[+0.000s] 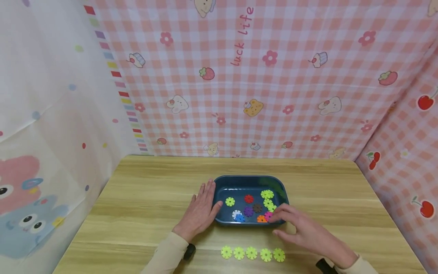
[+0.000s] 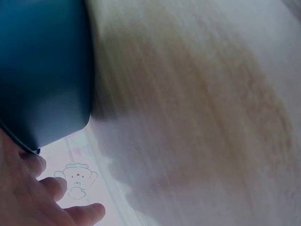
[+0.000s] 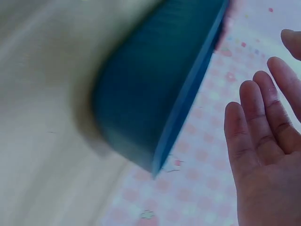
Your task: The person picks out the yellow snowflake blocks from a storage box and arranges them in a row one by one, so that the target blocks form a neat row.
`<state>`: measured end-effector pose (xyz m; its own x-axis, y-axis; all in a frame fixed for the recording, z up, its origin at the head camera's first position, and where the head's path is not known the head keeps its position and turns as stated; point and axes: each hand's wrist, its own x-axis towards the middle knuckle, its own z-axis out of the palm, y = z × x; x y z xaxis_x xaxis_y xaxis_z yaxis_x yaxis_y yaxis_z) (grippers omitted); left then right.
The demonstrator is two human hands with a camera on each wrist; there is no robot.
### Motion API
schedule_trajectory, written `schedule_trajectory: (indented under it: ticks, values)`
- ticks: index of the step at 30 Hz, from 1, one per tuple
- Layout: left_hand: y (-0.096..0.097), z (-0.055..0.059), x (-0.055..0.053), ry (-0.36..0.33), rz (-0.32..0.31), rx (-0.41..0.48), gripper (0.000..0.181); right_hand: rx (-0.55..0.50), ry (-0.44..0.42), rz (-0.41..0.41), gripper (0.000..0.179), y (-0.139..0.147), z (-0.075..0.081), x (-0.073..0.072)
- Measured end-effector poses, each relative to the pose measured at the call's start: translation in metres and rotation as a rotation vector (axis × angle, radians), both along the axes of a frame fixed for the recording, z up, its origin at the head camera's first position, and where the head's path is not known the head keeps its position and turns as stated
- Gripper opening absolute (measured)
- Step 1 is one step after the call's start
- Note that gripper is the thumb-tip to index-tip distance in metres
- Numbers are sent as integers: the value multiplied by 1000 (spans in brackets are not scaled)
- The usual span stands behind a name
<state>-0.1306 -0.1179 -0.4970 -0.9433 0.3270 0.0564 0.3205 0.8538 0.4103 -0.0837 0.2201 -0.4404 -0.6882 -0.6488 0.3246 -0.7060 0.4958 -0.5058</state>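
Observation:
A dark blue tray (image 1: 251,223) holds several notched plastic discs, among them a red disc (image 1: 248,198), a purple disc (image 1: 248,211), a brown disc (image 1: 257,208), a pink disc (image 1: 268,215) and a few yellow-green ones. My left hand (image 1: 199,211) rests against the tray's left side, fingers extended and thumb at the rim. Over the front right corner, my right hand (image 1: 304,230) reaches its fingertips near the pink disc; whether they touch it is unclear. In the right wrist view, that hand's fingers (image 3: 254,110) are fairly straight beside the tray, with nothing seen in them.
In front of the tray, several yellow-green discs (image 1: 251,253) lie in a row on the wooden table (image 1: 154,198). A pink checked cloth (image 1: 239,95) hangs behind the table, and other printed cloths stand at both sides.

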Motion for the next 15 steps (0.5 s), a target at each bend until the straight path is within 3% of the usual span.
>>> schedule_trajectory:
  ticks: [4,15]
  values:
    - [0,0,-1,-1,-1,4,74,2,18,22,21,-9,12,-15]
    - [-4,0,-3,-38,-19,56,74,126,-30,-2,21,-41,40,-62]
